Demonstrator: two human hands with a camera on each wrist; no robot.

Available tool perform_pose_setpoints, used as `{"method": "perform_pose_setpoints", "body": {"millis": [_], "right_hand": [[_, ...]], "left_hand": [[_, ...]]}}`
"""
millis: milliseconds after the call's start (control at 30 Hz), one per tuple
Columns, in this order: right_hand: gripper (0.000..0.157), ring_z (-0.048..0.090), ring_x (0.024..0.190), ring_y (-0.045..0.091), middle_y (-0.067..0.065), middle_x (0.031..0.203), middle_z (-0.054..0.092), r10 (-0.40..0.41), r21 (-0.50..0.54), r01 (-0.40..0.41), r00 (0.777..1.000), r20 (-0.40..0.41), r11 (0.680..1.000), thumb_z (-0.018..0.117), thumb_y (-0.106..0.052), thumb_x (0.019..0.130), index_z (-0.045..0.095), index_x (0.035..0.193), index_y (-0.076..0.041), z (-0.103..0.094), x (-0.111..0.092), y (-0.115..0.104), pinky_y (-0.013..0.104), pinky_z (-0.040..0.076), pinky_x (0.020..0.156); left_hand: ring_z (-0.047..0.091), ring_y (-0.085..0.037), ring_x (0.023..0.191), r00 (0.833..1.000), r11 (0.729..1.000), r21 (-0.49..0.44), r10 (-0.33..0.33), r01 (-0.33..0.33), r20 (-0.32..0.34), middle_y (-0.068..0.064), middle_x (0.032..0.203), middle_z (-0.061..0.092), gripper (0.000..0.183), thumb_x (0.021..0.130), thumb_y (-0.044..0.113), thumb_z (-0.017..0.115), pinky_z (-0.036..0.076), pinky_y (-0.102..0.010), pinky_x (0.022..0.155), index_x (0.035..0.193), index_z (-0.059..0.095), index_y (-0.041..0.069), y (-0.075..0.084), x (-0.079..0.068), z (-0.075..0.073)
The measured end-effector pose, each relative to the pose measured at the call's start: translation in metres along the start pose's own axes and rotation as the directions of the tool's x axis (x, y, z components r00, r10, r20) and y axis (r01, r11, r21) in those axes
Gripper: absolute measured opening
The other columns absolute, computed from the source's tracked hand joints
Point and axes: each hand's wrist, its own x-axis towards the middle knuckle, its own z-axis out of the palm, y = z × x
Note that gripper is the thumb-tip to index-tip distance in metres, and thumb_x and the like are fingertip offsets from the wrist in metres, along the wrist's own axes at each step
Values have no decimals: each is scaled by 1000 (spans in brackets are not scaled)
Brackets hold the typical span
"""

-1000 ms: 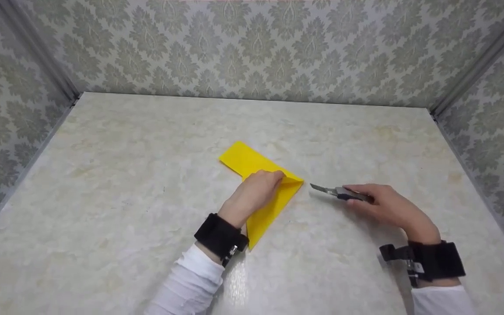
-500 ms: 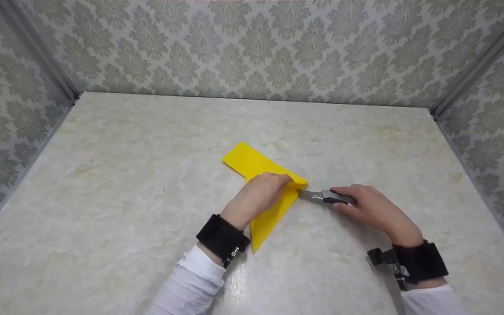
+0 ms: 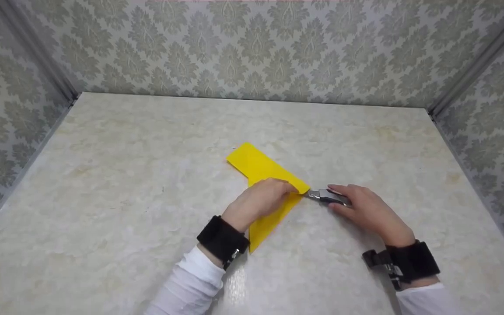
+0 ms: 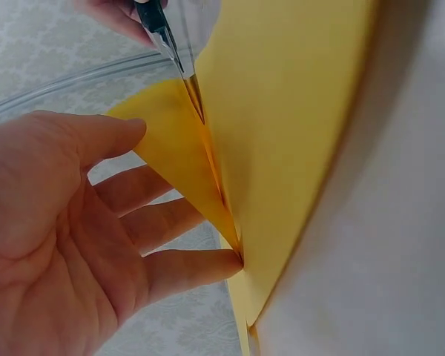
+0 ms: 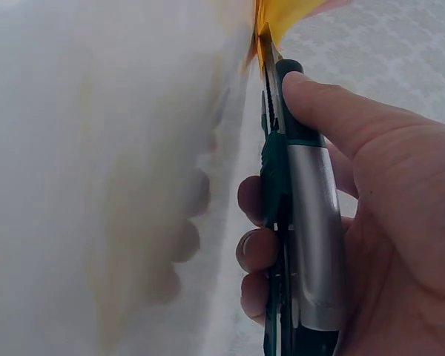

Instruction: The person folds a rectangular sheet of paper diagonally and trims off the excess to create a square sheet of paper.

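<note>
Only the left wrist view shows the utility knife (image 4: 179, 61) blade inside the folded yellow paper (image 4: 282, 126), left hand (image 4: 67, 245) fingers spread lifting a flap, right hand (image 3: 363, 209) gripping the handle.

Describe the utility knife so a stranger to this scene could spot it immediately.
On the pale marble-look tabletop, near the middle, lies a folded bright yellow paper sheet pressed down by the left hand. Just right of it, the right hand grips a slim silver-bodied utility knife, its blade tip slid into the paper's fold. It is the only metal tool there.
</note>
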Motion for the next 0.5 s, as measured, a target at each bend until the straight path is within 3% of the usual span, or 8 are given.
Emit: {"method": "perform_pose_setpoints", "body": {"millis": [133, 233, 400, 500], "right_hand": [[56, 58, 124, 34, 15, 136, 63, 12, -7, -12, 1000, 12, 1000, 66, -32, 96, 51, 147, -15, -1, -1, 1, 56, 45, 105], [55, 60, 110, 28, 15, 127, 66, 13, -22, -12, 1000, 25, 1000, 67, -32, 96, 52, 146, -15, -1, -1, 4, 49, 49, 97], [53, 54, 89, 20, 9, 107, 66, 1, -43, 1, 999, 35, 999, 70, -33, 93, 58, 142, -14, -1, 0, 5, 36, 44, 80], [50, 53, 88, 19, 7, 105, 63, 0, -42, 1, 999, 33, 999, 71, -33, 93, 60, 139, -15, 0, -1, 4, 34, 43, 79]], "left_hand": [[62, -19, 125, 1000, 1000, 13, 20, -21, 24, -2, 131, 69, 31, 104, 16, 53, 46, -33, 110, 130, 68, 18, -1, -1, 0], [57, -23, 133, 999, 999, 31, 22, -24, 49, -7, 139, 63, 31, 104, 16, 53, 42, -35, 115, 131, 68, 19, -1, -3, -2], [39, -29, 148, 989, 999, 24, -45, 42, 141, -13, 155, 46, 32, 103, 28, 55, 30, -40, 123, 132, 67, 22, 0, -6, -5], [45, -28, 143, 982, 996, 10, -94, 94, 163, -11, 152, 51, 38, 102, 41, 54, 35, -38, 120, 130, 69, 20, 1, -4, -5]]}}
